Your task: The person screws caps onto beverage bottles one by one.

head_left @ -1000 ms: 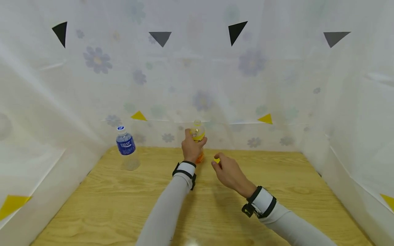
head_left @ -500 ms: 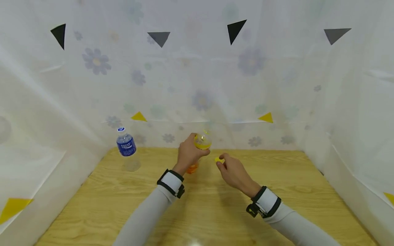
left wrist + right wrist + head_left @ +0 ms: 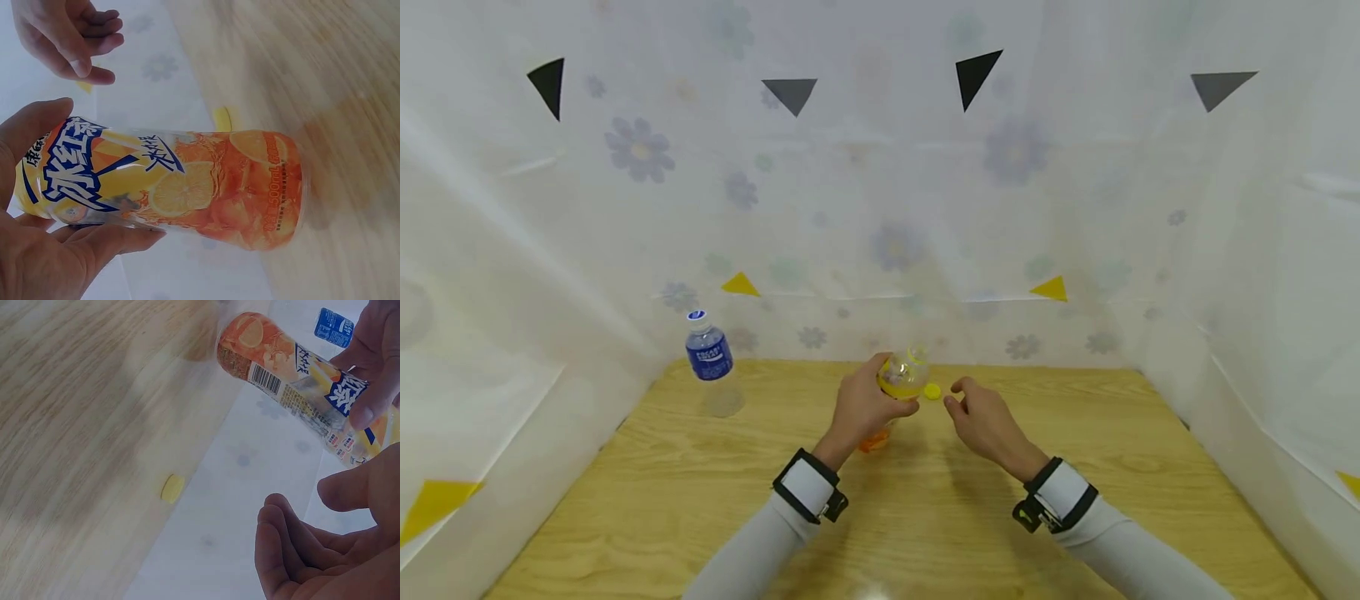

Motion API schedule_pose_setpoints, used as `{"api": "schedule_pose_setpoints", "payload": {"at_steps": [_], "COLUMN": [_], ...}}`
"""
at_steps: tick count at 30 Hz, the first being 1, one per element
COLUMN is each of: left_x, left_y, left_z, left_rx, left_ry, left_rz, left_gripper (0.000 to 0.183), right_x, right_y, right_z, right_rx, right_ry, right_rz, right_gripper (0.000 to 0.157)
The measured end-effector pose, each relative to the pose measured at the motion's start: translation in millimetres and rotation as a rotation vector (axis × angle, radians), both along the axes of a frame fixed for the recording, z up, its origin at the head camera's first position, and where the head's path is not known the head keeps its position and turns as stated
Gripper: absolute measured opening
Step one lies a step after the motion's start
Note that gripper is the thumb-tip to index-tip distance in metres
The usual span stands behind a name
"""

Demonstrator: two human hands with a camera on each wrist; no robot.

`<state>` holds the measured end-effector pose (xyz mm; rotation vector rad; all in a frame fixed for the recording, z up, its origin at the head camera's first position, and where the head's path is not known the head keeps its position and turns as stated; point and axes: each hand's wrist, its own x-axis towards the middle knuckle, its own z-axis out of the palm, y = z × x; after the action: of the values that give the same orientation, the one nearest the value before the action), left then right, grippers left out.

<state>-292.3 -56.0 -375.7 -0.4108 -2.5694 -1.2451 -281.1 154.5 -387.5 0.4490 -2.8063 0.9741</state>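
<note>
My left hand (image 3: 863, 407) grips an iced tea bottle (image 3: 181, 181) with an orange and yellow label printed with lemon slices. In the head view the bottle leans to the right, its uncapped mouth pointing up and away; its base is close over the table. A yellow bottle cap (image 3: 932, 391) lies on the table just beyond the bottle's shoulder. Beside that cap, a little to the right, is my right hand (image 3: 988, 427), fingers loosely bent and holding nothing. The right wrist view shows a gap between its thumb and fingers (image 3: 275, 544).
A clear capped bottle (image 3: 709, 358) with a blue label stands upright on the left of the wooden table (image 3: 647, 500). White flower-patterned sheeting (image 3: 820, 192) surrounds the table at the back and both sides, with black, grey and yellow triangles on it.
The left hand has brought the bottle nearer and tilted it rightward. The right hand has let go of the yellow cap, now on the table, and drawn back to the right.
</note>
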Motion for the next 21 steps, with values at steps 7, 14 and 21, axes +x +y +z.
{"api": "schedule_pose_setpoints", "payload": {"at_steps": [7, 14, 21], "left_x": [-0.4, 1.7, 0.4], "left_y": [-2, -3, -3], "left_z": [-4.0, -4.5, -3.7], "left_rx": [-0.003, 0.006, -0.006], "left_ry": [0.023, 0.018, 0.026], "left_rz": [-0.002, -0.007, -0.004], "left_gripper": [0.074, 0.073, 0.074], "right_x": [-9.2, -39.3, -90.3], "right_y": [-4, -20, -37], "right_z": [2.9, 22.6, 15.2], "right_rx": [0.020, 0.033, 0.212], "right_ry": [0.040, 0.197, 0.267], "right_rz": [-0.012, -0.014, -0.098], "right_gripper": [0.030, 0.021, 0.024]}}
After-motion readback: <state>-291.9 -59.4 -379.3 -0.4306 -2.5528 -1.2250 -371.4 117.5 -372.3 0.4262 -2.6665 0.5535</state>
